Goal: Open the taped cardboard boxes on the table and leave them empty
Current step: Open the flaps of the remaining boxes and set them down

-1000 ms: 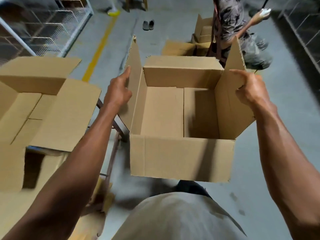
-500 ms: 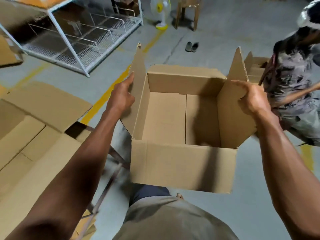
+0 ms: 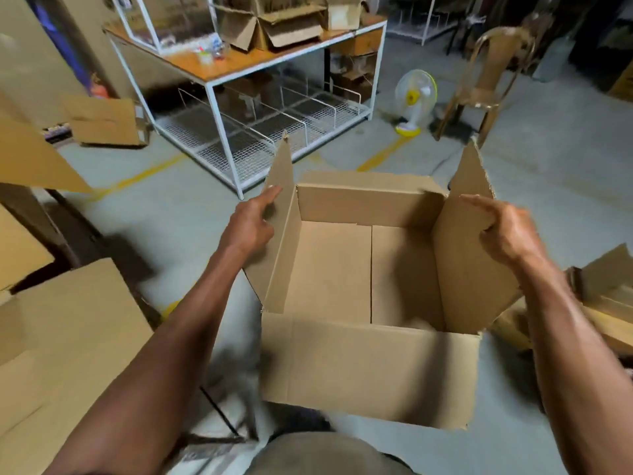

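Grip, head view: both hands hold one open cardboard box (image 3: 370, 368) by its upright side flaps, off the floor in front of the person
Left hand (image 3: 248, 224): thumb lies along the outer face of the left flap (image 3: 279, 228); the other fingers curl against that outer face; whether any reach over the edge I cannot tell
Right hand (image 3: 507, 231): pinches the right flap (image 3: 469, 248), thumb pointing along its inner face, fingers curled behind it
Between the hands: the box's inside shows bare cardboard, a seam down the middle of its bottom; the far flap is folded inward
Left of the left hand: flattened and open cardboard boxes (image 3: 65, 323) with their flaps spread
Beyond the grip: a white metal-frame table (image 3: 246, 63) with more open boxes on top and wire dividers on its lower shelf; a small fan (image 3: 412, 101) on the floor; a brown chair (image 3: 486, 77) beside the fan
Right of the right hand: more cardboard (image 3: 603, 296) low at the edge, partly hidden by the forearm
Below the grip: grey floor (image 3: 171, 207) with yellow lines
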Demonstrator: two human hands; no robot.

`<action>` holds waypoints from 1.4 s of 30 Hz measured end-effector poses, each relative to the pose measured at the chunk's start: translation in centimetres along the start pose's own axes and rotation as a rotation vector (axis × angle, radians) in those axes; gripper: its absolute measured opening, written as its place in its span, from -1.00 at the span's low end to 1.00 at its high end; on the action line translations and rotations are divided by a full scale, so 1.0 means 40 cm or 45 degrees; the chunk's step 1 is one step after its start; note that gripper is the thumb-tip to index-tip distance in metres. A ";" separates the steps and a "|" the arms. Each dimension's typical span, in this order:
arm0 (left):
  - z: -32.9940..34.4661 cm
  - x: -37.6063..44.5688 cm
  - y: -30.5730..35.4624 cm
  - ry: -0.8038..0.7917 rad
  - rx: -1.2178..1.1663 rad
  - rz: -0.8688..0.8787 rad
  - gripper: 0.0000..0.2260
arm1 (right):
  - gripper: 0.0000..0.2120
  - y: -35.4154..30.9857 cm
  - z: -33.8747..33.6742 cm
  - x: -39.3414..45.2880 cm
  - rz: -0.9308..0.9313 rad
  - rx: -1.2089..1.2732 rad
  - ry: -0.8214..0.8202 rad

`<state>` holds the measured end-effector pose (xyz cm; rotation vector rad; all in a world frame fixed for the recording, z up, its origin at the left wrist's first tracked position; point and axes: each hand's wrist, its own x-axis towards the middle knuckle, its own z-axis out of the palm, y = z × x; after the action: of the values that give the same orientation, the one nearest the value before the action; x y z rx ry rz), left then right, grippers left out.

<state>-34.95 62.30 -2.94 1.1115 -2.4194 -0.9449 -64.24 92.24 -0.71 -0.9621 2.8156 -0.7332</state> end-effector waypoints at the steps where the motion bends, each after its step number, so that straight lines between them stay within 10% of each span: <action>1: -0.019 0.050 -0.012 0.023 0.006 -0.009 -0.24 | -0.17 -0.025 0.015 0.065 -0.028 0.008 -0.007; 20: -0.314 0.604 -0.157 0.701 0.028 -0.483 -0.27 | -0.23 -0.658 0.361 1.212 -0.802 0.207 -0.368; 42: -0.850 0.961 -0.352 1.329 0.084 -0.608 -0.32 | -0.28 -1.679 0.552 1.805 -1.496 0.364 -0.405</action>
<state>-34.31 11.45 12.76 1.6837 -1.3628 -0.2325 -79.71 -6.11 16.61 -2.3641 1.5996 -0.8716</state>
